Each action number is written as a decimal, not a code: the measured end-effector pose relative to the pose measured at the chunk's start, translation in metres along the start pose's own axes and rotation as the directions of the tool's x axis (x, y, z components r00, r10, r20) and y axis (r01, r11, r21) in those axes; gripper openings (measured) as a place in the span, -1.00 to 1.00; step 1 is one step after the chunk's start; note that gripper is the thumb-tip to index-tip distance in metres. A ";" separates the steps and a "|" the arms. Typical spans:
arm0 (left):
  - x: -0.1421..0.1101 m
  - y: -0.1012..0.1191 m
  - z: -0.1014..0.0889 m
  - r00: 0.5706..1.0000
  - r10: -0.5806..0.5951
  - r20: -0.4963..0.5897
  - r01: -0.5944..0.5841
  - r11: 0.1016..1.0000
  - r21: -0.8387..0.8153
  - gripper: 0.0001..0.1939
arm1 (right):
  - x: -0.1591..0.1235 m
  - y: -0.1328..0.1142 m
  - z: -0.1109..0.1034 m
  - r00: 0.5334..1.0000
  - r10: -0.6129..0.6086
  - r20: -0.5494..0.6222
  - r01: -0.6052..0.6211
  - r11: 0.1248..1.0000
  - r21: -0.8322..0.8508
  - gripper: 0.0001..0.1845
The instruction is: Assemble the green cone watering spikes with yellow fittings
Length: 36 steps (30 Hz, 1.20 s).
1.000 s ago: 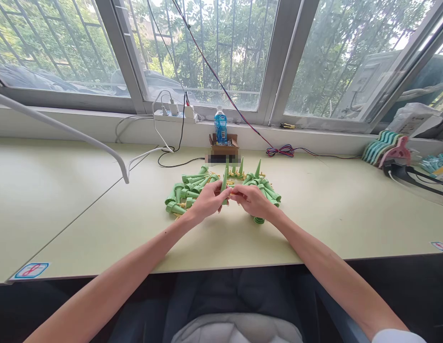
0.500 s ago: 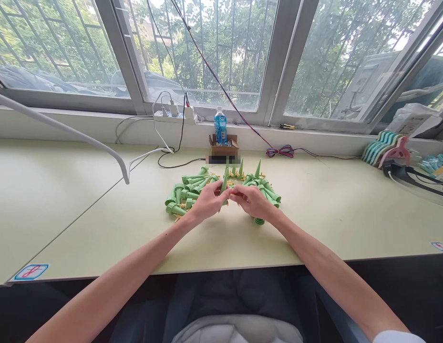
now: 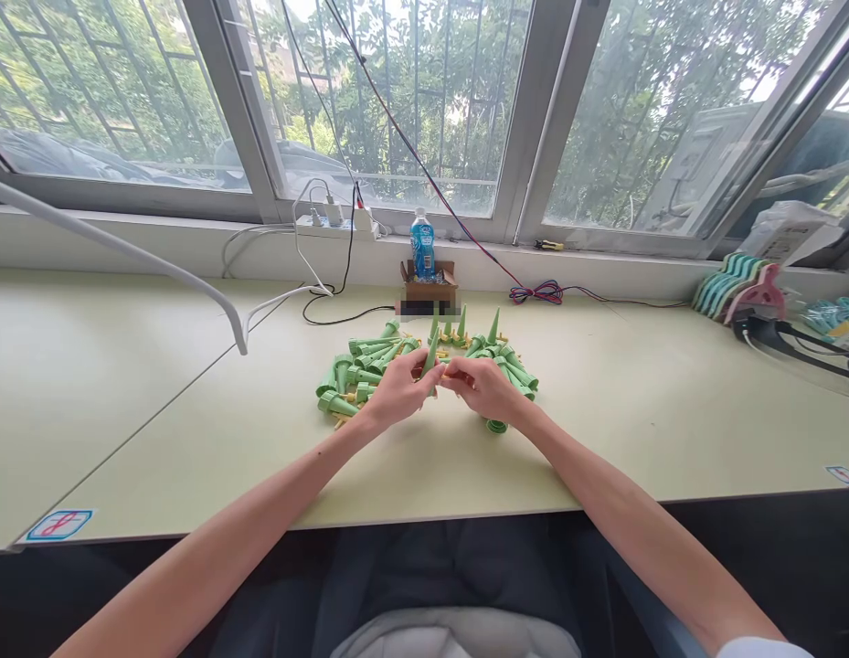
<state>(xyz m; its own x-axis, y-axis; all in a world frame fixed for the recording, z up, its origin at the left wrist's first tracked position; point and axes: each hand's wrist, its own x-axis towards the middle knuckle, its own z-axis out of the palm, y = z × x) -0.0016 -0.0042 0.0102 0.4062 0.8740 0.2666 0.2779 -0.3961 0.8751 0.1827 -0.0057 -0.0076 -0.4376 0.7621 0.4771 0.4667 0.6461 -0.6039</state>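
My left hand (image 3: pixel 399 393) is closed around a green plant watering spike (image 3: pixel 432 347), whose tapered tip points up between thumb and fingers. Right beside it, my right hand (image 3: pixel 489 387) pinches a small yellow valve piece (image 3: pixel 445 373) against the spike's side; the fingers hide most of it. Several more green spikes (image 3: pixel 376 347) lie in a pile on the left, some with yellow valves. Another heap of green spikes (image 3: pixel 516 366) lies by my right hand. Behind my hands, a few spikes (image 3: pixel 461 327) stand tip up. One spike's round end (image 3: pixel 496 426) shows below my right wrist.
At the back of the pale table (image 3: pixel 225 439) a small cardboard box (image 3: pixel 430 291) holds a blue bottle (image 3: pixel 422 245). A white cable arm (image 3: pixel 156 260) reaches in from the left. Coiled wire (image 3: pixel 537 291), pastel hangers (image 3: pixel 736 288) and a black headset (image 3: pixel 801 343) lie toward the right.
Almost nothing differs. Both hands stay together at the same spike, with only slight finger movement; the whole view has shifted very slightly.
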 end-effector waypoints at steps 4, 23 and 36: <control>0.000 0.000 0.001 1.000 -0.031 0.002 0.031 0.999 -0.024 -0.70 | 0.001 0.000 0.000 1.000 0.006 -0.012 -0.006 1.000 -0.011 -0.74; 0.000 0.005 0.002 0.992 -0.121 0.030 0.124 0.980 -0.153 -0.72 | -0.001 0.001 0.002 1.000 -0.003 -0.007 0.003 1.000 0.008 -0.75; 0.000 0.006 0.004 0.977 -0.202 0.063 0.212 0.938 -0.274 -0.75 | -0.001 -0.002 0.001 1.000 0.003 0.005 -0.003 1.000 0.009 -0.77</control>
<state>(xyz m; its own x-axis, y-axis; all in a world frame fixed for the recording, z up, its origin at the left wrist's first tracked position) 0.0035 -0.0075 0.0144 0.3953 0.9167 0.0585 0.1082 -0.1097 0.9881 0.1816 -0.0078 -0.0080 -0.4403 0.7639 0.4719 0.4611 0.6433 -0.6112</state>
